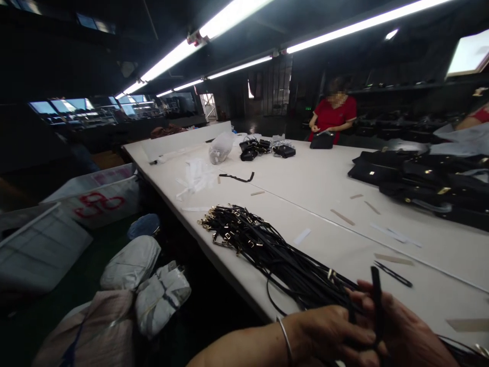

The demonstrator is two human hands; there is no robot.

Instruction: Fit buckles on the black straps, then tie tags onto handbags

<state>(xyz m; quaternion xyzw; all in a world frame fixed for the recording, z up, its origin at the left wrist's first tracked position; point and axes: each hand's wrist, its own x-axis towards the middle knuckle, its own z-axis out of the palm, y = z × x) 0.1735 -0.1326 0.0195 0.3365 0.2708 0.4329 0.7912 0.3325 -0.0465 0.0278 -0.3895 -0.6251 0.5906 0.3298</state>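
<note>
At the lower right, my left hand (336, 331) and my right hand (408, 329) are close together, fingers closed around a black strap (376, 290). One end of this strap stands up between the hands. A gold-coloured buckle (331, 275) shows just beyond my left fingers. Past my hands stretches a heap of thin black straps (282, 255) with gold-coloured metal fittings gathered at its far end. Part of the strap is hidden behind my fingers. To the right of the heap lies a slim black tool (393, 273), its kind unclear.
Black bags (416, 178) are piled on the right of the pale table (305, 188). Paper strips are scattered about. Farther back lie small black bags (252, 148) and a plastic bag (220, 148). A person in red (336, 114) stands opposite. Bins (103, 201) and wrapped bundles (162, 295) occupy the left floor.
</note>
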